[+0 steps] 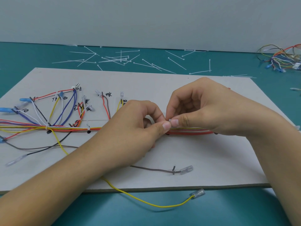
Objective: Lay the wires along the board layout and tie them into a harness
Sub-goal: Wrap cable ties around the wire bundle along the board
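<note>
One board [211, 152] occupies the centre of the frame. Two hands, left hand [136, 123] and right hand [200, 105], meet above it. Two white ties [46, 128] bind the wire bundle [70, 128] at left; a third tie [169, 120] sits between the fingertips [167, 126]. Roughly two dozen loose ties [114, 59] lie upper centre, overlapping. One wire pile [283, 57] sits upper right.

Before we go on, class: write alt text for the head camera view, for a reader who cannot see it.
A left hand and right hand pinch a white cable tie at a bundle of coloured wires on a grey board. Loose ties lie scattered on the green table beyond, and a yellow wire trails off the board's near edge.
</note>
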Motion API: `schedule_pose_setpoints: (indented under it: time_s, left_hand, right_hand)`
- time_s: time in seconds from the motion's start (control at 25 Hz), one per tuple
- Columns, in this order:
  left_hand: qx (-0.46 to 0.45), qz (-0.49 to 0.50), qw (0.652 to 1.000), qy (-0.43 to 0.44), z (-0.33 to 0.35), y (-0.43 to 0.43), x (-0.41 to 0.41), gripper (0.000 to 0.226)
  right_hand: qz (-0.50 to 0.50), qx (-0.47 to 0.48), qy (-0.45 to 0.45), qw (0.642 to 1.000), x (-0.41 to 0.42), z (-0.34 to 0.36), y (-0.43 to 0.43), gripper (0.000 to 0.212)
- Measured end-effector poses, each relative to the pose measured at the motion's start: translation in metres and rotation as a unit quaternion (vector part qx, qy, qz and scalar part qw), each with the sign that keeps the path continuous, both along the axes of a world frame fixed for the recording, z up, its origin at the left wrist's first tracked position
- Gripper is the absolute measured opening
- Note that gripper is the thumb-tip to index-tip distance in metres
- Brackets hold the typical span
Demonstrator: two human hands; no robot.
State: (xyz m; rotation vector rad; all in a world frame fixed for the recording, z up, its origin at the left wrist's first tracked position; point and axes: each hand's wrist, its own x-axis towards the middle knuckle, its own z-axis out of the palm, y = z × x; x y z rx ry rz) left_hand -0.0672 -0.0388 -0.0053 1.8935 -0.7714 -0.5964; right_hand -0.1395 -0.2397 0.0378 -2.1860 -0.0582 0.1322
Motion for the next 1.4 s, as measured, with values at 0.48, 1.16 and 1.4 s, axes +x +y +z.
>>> schedule_pose_setpoints:
  time_s: [0.48, 1.16, 1.4]
  left_hand:
    - [0.002, 0.016, 1.0, -0.006, 0.0, -0.001, -0.001, 0.017]
    - [-0.044, 0.019, 0.999, 0.011, -0.002, 0.0, 0.003, 0.01]
    - [-0.055, 0.009, 0.998, -0.006, -0.004, 0.001, 0.006, 0.013]
  right_hand:
    - [0.006, 0.0, 0.001, 1.0, -0.002, 0.003, 0.001, 0.007]
    - [-0.028, -0.029, -0.004, 0.999, -0.001, 0.003, 0.012, 0.012]
    - [-0.05, -0.017, -0.02, 0.998, 0.001, 0.001, 0.015, 0.012]
